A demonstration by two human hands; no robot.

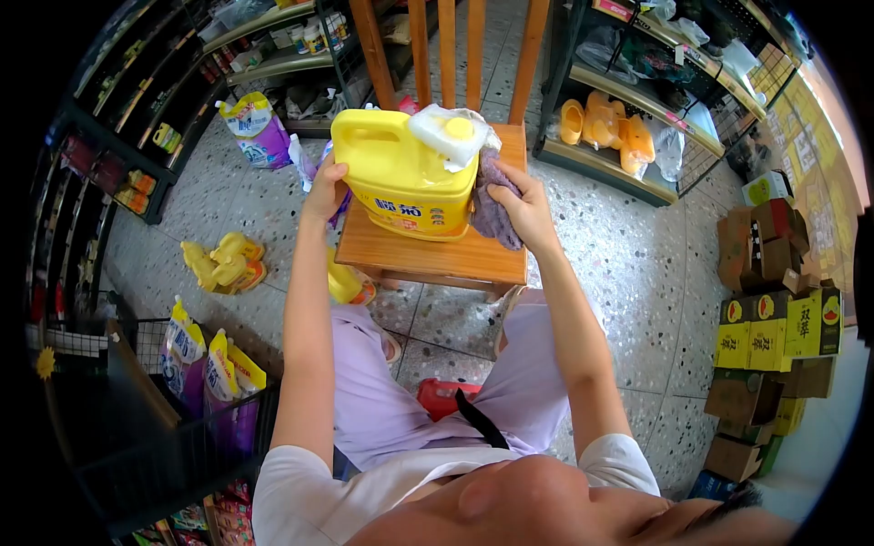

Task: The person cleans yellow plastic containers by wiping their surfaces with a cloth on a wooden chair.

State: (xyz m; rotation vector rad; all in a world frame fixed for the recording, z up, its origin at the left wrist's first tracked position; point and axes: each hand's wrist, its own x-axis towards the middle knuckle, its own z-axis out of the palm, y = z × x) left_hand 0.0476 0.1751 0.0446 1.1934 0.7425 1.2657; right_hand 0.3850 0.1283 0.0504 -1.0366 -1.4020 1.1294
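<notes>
A large yellow jug [401, 187] with a handle stands on the seat of a wooden chair [428, 259]. My left hand [326, 188] grips the jug's left side. On its right side, my right hand [523, 205] is closed on a purple-grey cloth [493, 211], which lies against the jug. White wrapping [446, 136] covers part of the jug's top around a yellow cap [459, 127]. The underside of the jug and some of my fingertips are hidden.
Yellow bottles [228, 262] lie on the floor at the left, and a purple bag [258, 132] stands farther back. Shelves [601, 168] with orange slippers are at the upper right. Cardboard boxes [760, 246] are stacked at the right. A red object [443, 397] lies between my legs.
</notes>
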